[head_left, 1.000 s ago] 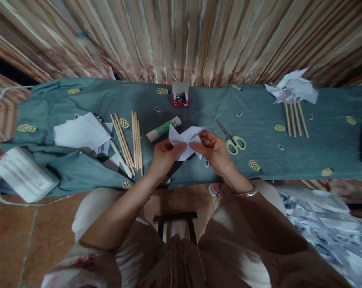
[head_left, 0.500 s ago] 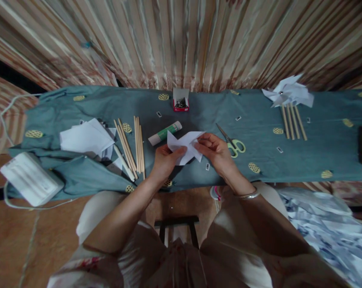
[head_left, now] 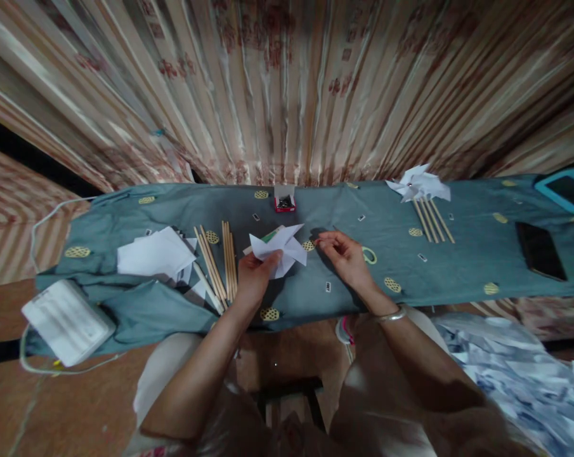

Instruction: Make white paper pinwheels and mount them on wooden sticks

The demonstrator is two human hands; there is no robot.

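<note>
My left hand (head_left: pixel 255 279) pinches a white paper pinwheel (head_left: pixel 287 252) with its blades folded in. The pinwheel hides most of a glue stick (head_left: pixel 270 235) lying behind it. My right hand (head_left: pixel 344 259) is just right of the paper, apart from it, with thumb and fingers drawn together in a pinch. Anything between those fingertips is too small to make out. Beyond the hands stands an open red box (head_left: pixel 285 208) of small dark metal pieces. Green-handled scissors (head_left: pixel 370 256) lie partly hidden behind my right hand.
Left on the green cloth (head_left: pixel 139 317) lie wooden sticks (head_left: pixel 209 263), white paper sheets (head_left: pixel 153 255) and a white box-shaped device (head_left: pixel 68 322) with a cable. Farther right are pinwheels on sticks (head_left: pixel 424 185), a black phone (head_left: pixel 540 251) and a blue-framed device (head_left: pixel 567 190).
My right hand has let go of the pinwheel and moved off to its right. My left hand keeps hold of it. The view has tilted up and shifted right.
</note>
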